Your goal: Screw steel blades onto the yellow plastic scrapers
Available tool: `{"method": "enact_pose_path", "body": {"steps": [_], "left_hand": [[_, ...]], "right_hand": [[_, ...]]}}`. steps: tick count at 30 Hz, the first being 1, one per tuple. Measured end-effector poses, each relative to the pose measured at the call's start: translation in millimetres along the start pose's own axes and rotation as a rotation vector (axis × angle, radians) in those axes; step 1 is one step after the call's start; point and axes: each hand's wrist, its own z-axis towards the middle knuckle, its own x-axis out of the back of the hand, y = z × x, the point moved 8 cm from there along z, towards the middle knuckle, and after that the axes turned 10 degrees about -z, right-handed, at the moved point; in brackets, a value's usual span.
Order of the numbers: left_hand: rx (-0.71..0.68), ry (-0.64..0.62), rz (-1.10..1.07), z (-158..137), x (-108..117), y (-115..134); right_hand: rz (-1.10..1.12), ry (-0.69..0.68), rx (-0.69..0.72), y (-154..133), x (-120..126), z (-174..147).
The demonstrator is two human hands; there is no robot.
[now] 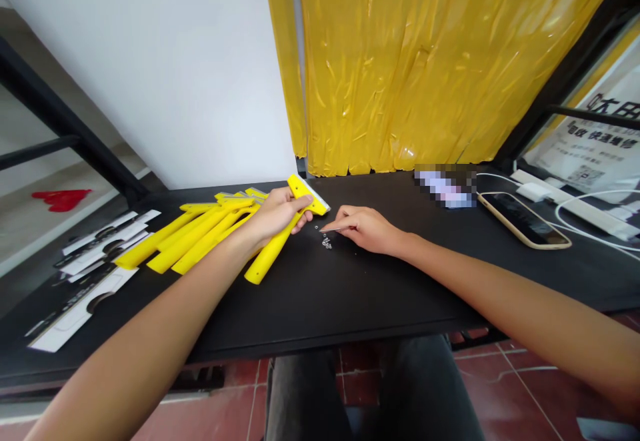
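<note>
My left hand (281,213) is closed around a yellow scraper (274,252) with a pale metal blade edge at its head. The scraper is tilted, its head up and away from me and its handle end toward me. Pinched in my right hand (371,229) are thin metal tweezers (338,230), pointing left. Their tip is just above or at a small scatter of tiny metal nuts (327,244) on the black table (320,301). Whether the tip grips a nut is too small to tell. Beside my left hand, several more yellow scrapers (193,238) lie in a pile.
Flat white-and-black cardboard sleeves (85,301) lie at the left. On the right are a phone in a tan case (525,220), a white power strip (575,204) with cables and a blurred-out item (445,186). A white panel (165,68) and yellow plastic sheeting (425,68) stand behind.
</note>
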Motion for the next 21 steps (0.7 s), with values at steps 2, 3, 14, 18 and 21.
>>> {"method": "enact_pose_path", "body": {"steps": [2,3,14,18,21], "left_hand": [[-0.006,-0.002,-0.004,-0.7,-0.1,2.1],[-0.006,-0.005,-0.007,-0.8,-0.3,2.3],[0.01,-0.048,-0.023,2.6,-0.8,-4.6],[0.006,-0.112,-0.021,-0.4,-6.0,-3.2],[0.01,-0.17,-0.021,-0.8,-8.6,-6.5]], "right_hand": [[-0.077,-0.03,0.02,1.3,-3.9,2.3],[-0.092,-0.038,0.023,1.9,-5.1,3.0],[-0.024,-0.023,0.017,1.3,-5.4,5.9],[0.003,-0.006,-0.015,3.2,-4.1,6.0],[0.122,0.044,-0.045,3.3,2.2,4.8]]}}
